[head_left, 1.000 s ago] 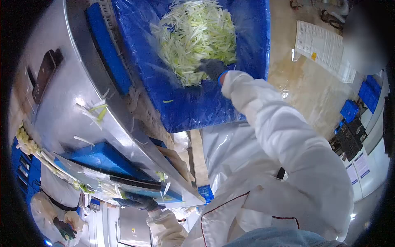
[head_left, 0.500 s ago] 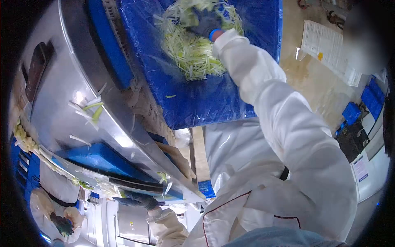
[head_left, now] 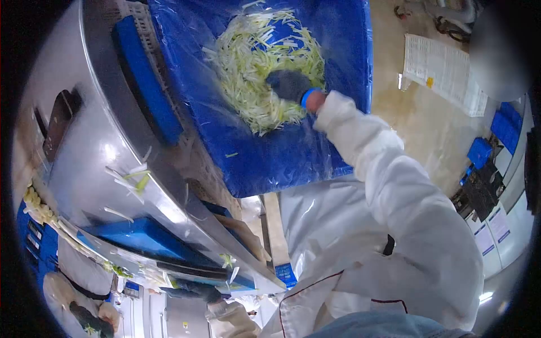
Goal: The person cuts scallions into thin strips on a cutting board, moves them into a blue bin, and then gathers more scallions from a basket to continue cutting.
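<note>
Thin pale-green and white vegetable shreds [head_left: 248, 65] lie in a rough ring on clear plastic film lining a blue container [head_left: 265, 166]. On the ring's right side rests my right hand [head_left: 290, 85], in a dark glove with a blue band at the wrist. It is back up, touching the shreds; its fingers are blurred and partly hidden, so I cannot make out whether they hold any. My left hand is not in view.
A metal work surface [head_left: 73, 129] with scattered shreds runs down the left. Beyond its lower edge are a co-worker's gloved hand [head_left: 194, 290] and another co-worker [head_left: 62, 290]. A white crate [head_left: 439, 70] stands at the upper right.
My right hand has come from the top of the shreds toward their lower right side. A patch of bare blue now shows within the upper part of the ring. The whole view has shifted slightly.
</note>
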Motion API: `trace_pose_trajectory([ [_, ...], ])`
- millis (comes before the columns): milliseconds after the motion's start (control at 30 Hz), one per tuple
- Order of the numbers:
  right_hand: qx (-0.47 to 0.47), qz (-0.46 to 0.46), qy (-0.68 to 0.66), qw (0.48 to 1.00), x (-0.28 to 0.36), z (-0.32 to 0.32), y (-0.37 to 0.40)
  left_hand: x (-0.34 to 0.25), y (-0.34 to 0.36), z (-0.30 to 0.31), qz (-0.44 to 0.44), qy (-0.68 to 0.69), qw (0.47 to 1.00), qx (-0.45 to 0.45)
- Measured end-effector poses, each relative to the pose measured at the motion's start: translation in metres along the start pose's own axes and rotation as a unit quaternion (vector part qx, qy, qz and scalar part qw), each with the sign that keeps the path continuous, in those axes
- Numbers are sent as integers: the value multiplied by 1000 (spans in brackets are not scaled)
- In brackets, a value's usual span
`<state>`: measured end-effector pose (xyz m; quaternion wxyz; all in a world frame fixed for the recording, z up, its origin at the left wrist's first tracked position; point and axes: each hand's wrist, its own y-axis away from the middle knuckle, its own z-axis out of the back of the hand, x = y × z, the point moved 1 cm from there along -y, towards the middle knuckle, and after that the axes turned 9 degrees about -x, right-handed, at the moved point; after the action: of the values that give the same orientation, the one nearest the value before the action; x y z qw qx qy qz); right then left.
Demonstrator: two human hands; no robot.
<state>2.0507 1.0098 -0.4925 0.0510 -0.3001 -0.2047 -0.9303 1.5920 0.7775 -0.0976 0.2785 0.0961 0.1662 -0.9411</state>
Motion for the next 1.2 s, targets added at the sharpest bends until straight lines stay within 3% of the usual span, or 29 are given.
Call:
trace_pose_trajectory([
  [33, -154, 10, -36, 987, -20, 3, -27, 2, 0, 0, -1, -2, 1000, -2],
  [67, -199, 19, -13, 980, -32, 19, -59, 6, 0, 1, -8, -3, 1000, -3],
  [133, -217, -76, -8, 973, -9, 75, -100, 13, 1, 1, -21, -2, 1000, -1],
  [167, -329, -23, 125, 936, -39, 46, -138, 16, 1, -1, -28, -3, 1000, -1],
  [200, -218, -134, 81, 963, -37, 43, -165, 19, 1, 0, -32, -2, 999, 0],
  [233, -87, -175, -4, 981, -35, 37, -185, 21, 1, 1, -37, -4, 999, 1],
  [300, -102, -88, 101, 986, 19, 23, -175, 23, 1, 2, -43, -4, 999, 2],
  [433, 33, 2, 120, 992, 91, -15, -106, 25, 2, 4, -55, -7, 998, 7],
  [500, 6, 49, 86, 995, 84, -27, -68, 24, 3, 5, -73, -3, 997, 8],
  [567, 40, 96, 87, 991, 73, -28, -37, 24, 3, 8, -88, 1, 996, 14],
  [633, 45, 153, 93, 983, 59, -24, -9, 36, 1, 9, -49, 9, 999, 11],
  [700, 142, 158, 136, 968, 61, 6, 5, 54, -1, 11, -40, -5, 999, 5],
  [800, 147, 54, -8, 988, 29, 8, -14, 75, 1, 16, -61, -32, 998, 1],
  [867, -45, 69, 13, 997, 14, 22, -46, 82, 3, 17, -67, -10, 998, 5],
  [900, -39, -9, 23, 999, 27, 50, -67, 66, 3, 15, -52, -18, 998, 1],
  [933, -67, -18, 6, 998, 27, 54, -88, 55, 4, 12, -47, -15, 999, -2],
  [967, -187, 30, 6, 982, 17, 37, -111, 50, 3, 12, -44, -15, 999, 0],
  [1000, -178, -29, 70, 981, 21, 31, -131, 47, 4, 12, -41, -15, 999, -1],
  [1100, -66, -12, 114, 991, 43, -9, -145, 44, 4, 10, -42, -14, 999, 0],
  [1167, 0, 75, 200, 977, 79, -32, -100, 43, 4, 9, -38, -13, 999, -2],
  [1200, 23, 60, 161, 985, 86, -35, -77, 42, 3, 10, -36, -13, 999, -1],
])
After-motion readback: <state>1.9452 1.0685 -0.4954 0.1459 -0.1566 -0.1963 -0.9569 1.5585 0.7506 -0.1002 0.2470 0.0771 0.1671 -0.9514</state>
